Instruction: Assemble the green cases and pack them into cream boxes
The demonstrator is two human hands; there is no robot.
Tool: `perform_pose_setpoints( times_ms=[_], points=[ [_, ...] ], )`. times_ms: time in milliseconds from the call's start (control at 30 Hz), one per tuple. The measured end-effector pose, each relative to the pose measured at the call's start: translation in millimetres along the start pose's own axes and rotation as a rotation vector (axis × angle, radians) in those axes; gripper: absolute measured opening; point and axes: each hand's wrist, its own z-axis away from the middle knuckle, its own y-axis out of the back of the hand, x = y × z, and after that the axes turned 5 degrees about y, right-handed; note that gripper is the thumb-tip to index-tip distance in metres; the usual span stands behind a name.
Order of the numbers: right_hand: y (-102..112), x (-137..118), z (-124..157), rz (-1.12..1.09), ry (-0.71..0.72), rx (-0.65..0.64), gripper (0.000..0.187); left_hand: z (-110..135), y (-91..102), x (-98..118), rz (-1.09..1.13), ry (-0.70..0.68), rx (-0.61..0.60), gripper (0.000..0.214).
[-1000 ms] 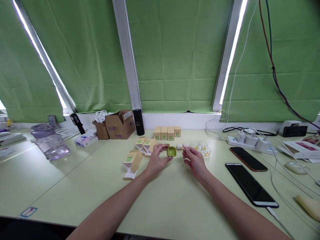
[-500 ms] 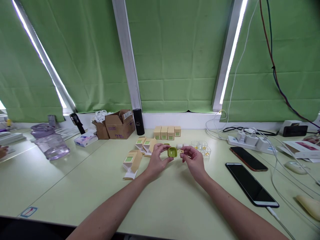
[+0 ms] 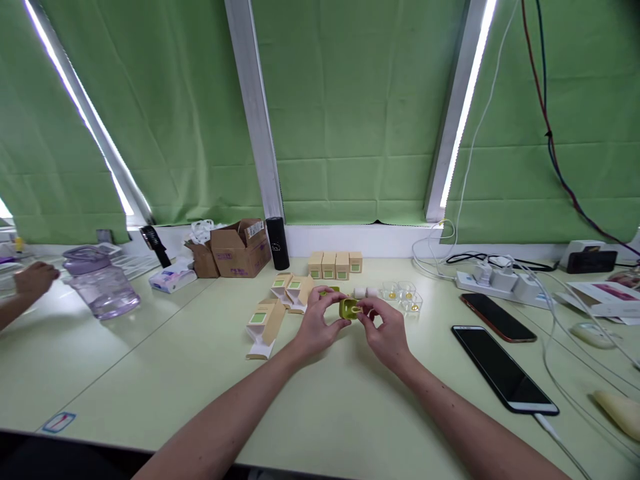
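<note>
Left hand (image 3: 316,325) pinches a small olive-green case (image 3: 347,309), glossy and rounded; right hand (image 3: 384,328) closes fingertips on a tiny gold piece (image 3: 353,309) at its mouth.

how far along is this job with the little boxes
Looks done: four closed boxes stand in a row at the back. In hand: the left hand holds a green case while the right hand fits a gold piece against it. Seemingly left: three open boxes lie beside the left hand, and clear cups with gold pieces sit by the right hand.
</note>
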Motion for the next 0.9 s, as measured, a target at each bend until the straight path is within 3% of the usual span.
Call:
perform_pose_setpoints(
  times_ms=[300, 633, 900],
  points=[
    [4.0, 0.7, 0.2, 0.368, 0.328, -0.046, 0.019, 2.4, 0.0, 2.1, -0.101, -0.091, 0.016, 0.048],
    [5.8, 3.6, -2.2, 0.557, 0.488, -0.119, 0.019, 4.2, 1.1, 4.1, -0.147, -0.142, -0.001, 0.050],
    [4.3, 6.2, -2.1, 0.557, 0.510, -0.161, 0.023, 4.1, 1.4, 3.5, -0.147, -0.142, -0.013, 0.051]
  ],
)
